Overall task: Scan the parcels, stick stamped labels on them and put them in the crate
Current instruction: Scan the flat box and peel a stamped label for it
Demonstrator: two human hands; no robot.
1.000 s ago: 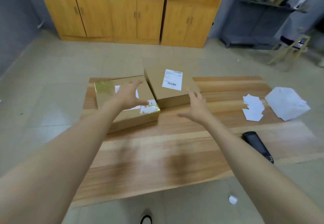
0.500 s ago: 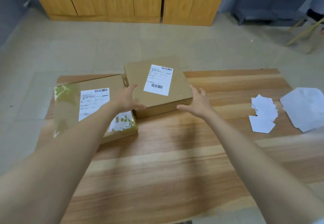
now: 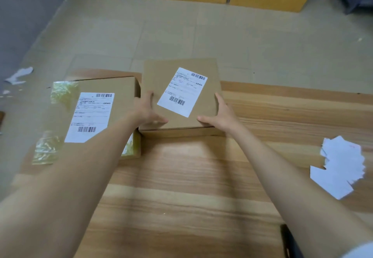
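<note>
Head view: two hands held a labelled parcel (image 3: 155, 72) on the table (image 3: 191, 177).
It sat between the left hand (image 3: 148, 112) and right hand (image 3: 221, 116), each gripping one side with its thumb curled over the top.

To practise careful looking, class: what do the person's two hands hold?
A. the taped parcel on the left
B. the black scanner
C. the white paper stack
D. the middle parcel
D: the left hand and right hand grip opposite sides of the middle parcel, thumbs on its top.
</note>
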